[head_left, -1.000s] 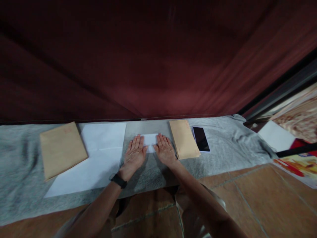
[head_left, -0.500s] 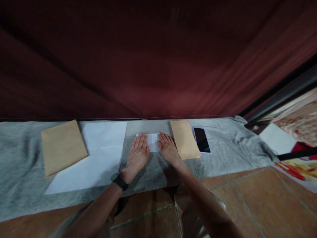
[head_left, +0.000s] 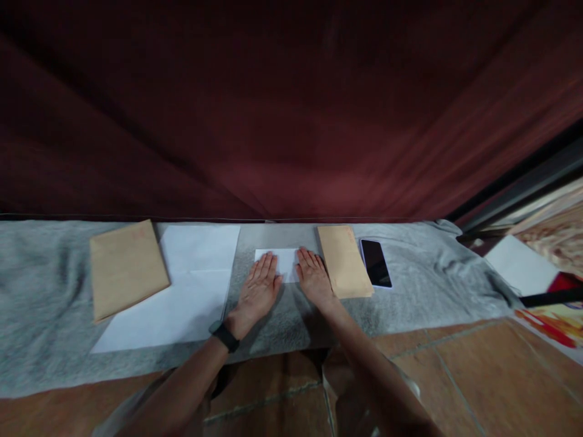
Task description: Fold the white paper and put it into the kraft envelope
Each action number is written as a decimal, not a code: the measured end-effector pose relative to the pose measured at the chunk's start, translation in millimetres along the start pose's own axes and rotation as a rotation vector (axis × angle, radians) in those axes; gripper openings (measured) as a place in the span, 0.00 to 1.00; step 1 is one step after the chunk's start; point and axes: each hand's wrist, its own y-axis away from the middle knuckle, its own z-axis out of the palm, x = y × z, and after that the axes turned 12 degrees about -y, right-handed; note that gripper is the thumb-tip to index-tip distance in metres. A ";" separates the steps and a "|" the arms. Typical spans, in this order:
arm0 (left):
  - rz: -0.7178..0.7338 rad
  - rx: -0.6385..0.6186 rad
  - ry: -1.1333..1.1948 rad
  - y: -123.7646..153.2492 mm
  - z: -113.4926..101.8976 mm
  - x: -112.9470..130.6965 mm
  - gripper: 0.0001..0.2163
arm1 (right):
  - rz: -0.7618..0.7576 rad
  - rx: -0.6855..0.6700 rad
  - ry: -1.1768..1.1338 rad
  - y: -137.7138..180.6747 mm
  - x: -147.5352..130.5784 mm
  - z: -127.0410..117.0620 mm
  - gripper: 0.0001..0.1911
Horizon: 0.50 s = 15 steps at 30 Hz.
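Note:
A small white folded paper point(head_left: 286, 264) lies on the grey cloth point(head_left: 291, 309) between my hands. My left hand point(head_left: 260, 287) rests flat on its left part, fingers stretched out, with a dark watch on the wrist. Over its right end lies my right hand point(head_left: 314, 278), also flat with fingers extended; both hands cover parts of the paper. Just right of that hand is a stack of brown envelopes point(head_left: 346, 262). Farther left, large white sheets point(head_left: 195, 297) lie partly under a larger brown envelope point(head_left: 129, 270).
A phone point(head_left: 376, 263) with a dark screen lies right of the envelope stack. Behind the cloth hangs a dark red curtain point(head_left: 291, 133). A dark metal bar point(head_left: 514, 188) and a white flat piece point(head_left: 521, 264) are at the right. Brown floor tiles point(head_left: 492, 370) show in front.
My left hand has slid slightly down the paper, leaving more of its upper left corner showing. Both hands stay flat on it. The whole view has shifted a little.

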 end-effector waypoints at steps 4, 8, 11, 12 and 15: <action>-0.032 -0.010 -0.017 0.9 -0.7 -6.1 0.28 | 0.026 0.019 0.007 -1.0 -7.5 -3.3 0.27; -0.034 -0.015 -0.021 0.4 1.2 -7.3 0.28 | -0.046 -0.008 -0.037 5.6 -25.1 -0.5 0.26; -0.032 -0.029 -0.024 -0.5 3.9 -8.7 0.27 | -0.148 -0.054 -0.086 16.7 -37.3 7.5 0.27; -0.037 -0.035 -0.027 -0.8 5.0 -9.4 0.26 | -0.162 -0.055 -0.088 20.6 -39.5 10.1 0.27; -0.056 -0.040 -0.038 -1.3 8.5 -12.7 0.26 | -0.181 -0.034 -0.074 30.9 -40.0 14.9 0.28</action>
